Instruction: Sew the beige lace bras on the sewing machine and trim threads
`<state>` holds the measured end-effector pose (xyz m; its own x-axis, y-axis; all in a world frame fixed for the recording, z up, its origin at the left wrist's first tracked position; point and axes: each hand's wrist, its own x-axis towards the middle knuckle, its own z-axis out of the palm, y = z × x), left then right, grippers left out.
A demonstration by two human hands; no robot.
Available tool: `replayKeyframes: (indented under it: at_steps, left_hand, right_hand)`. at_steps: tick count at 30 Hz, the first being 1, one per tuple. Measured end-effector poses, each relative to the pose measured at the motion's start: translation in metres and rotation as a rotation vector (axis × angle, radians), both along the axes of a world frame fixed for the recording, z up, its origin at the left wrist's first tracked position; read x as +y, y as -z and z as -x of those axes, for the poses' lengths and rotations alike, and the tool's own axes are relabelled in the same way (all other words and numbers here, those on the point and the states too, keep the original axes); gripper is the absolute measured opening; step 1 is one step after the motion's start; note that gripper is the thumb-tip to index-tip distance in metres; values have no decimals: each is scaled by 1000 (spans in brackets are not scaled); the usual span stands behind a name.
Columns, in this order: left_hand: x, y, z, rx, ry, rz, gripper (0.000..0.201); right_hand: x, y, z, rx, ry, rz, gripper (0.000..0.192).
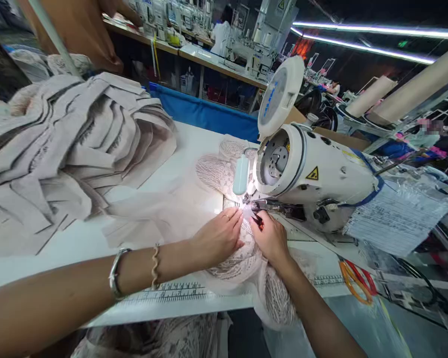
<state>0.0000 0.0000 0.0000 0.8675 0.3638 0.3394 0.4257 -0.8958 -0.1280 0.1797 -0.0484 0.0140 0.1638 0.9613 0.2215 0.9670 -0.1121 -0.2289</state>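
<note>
My left hand (222,233) presses its closed fingers onto pale pink lace fabric (239,263) beside the needle of a white sewing machine (321,169). Just right of it, my right hand (272,239) is closed around a small black tool with a red-orange part (260,222), perhaps thread snips, mostly hidden by the fingers. Its fingertips also touch the lace. The needle area is brightly lit and partly washed out. More lace lies behind the needle and hangs over the table's front edge. Sheer fabric (164,214) spreads to the left of my hands.
A large heap of pale fabric pieces (78,129) covers the table's left side. The machine's round cover (281,97) stands raised. A ruler strip (171,292) runs along the front edge. Orange scissor handles (354,283) lie at right. Another person (74,30) stands behind the heap.
</note>
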Motion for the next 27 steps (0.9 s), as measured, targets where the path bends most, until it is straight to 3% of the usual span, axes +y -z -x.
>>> replayKeyframes:
  at_steps: [7, 13, 19, 27]
  left_hand:
    - [-9, 0, 1, -14, 43, -52, 52]
    - [0, -6, 3, -88, 88, 61, 46]
    - [9, -5, 7, -100, 124, 184, 43]
    - [11, -2, 7, -127, 129, 240, 55]
  right_hand:
    - [-5, 13, 2, 4, -91, -85, 8]
    - [-3, 17, 4, -124, -199, -211, 13]
    - [-5, 12, 5, -208, -344, -305, 30]
    - [-7, 15, 3, -301, -326, -241, 37]
